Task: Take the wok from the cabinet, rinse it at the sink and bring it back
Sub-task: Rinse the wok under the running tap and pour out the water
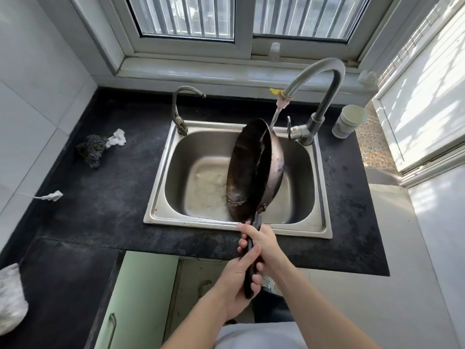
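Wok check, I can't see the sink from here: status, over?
Left hand and right hand both shut on wok handle. Wok tipped on edge over sink, tap running. Nothing in the way.

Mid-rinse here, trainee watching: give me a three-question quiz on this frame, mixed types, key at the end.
1. True or false: the wok lies flat on the sink floor.
2. Which hand grips the handle nearer the wok?
A. left hand
B. right hand
C. neither
3. Fill in: water runs from the ____ of the two taps.

Key:
1. False: it is tilted on edge above the basin, held up by the handle.
2. B
3. Right tap; the stream lands at the wok's far rim. The smaller left tap shows no water.
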`<state>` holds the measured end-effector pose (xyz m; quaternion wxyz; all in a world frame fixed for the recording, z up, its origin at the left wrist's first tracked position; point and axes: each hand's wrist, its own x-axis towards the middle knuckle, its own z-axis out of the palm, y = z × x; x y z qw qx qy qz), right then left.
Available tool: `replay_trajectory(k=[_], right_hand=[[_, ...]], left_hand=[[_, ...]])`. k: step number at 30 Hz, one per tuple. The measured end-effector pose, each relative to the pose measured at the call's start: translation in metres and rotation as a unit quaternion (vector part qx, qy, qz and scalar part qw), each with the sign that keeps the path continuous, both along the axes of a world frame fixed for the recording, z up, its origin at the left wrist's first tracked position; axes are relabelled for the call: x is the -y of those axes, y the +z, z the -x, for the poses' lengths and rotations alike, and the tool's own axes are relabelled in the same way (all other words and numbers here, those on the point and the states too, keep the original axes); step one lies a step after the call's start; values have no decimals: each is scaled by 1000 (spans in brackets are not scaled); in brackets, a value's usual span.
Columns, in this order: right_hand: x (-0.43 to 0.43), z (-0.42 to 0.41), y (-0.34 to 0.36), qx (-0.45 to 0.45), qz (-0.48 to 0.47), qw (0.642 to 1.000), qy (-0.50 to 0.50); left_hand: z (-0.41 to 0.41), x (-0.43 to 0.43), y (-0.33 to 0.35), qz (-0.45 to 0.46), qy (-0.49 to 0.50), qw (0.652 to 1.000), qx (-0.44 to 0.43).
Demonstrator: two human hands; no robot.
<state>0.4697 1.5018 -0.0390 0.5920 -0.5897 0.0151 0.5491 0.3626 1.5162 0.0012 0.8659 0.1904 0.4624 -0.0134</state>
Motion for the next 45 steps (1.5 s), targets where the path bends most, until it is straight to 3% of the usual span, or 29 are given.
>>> replay_trajectory(k=[4, 9, 15, 30, 41, 45], right_hand=[[-1, -1, 0, -14, -25, 998, 47], [1, -4, -3, -69, -19, 993, 88], [6, 3, -20, -72, 29, 987, 138], [6, -21, -25, 86, 115, 955, 260], [7, -24, -31, 125, 115, 941, 291], [5, -26, -24, 186, 118, 934, 282]], left_hand=[[-2, 1, -2, 36, 32, 998, 36], [0, 6, -4, -92, 12, 995, -20], [10, 10, -15, -233, -52, 964, -112], [5, 8, -38, -302, -73, 941, -138], [12, 7, -51, -338, -111, 924, -142], [1, 2, -53, -332, -99, 927, -148]])
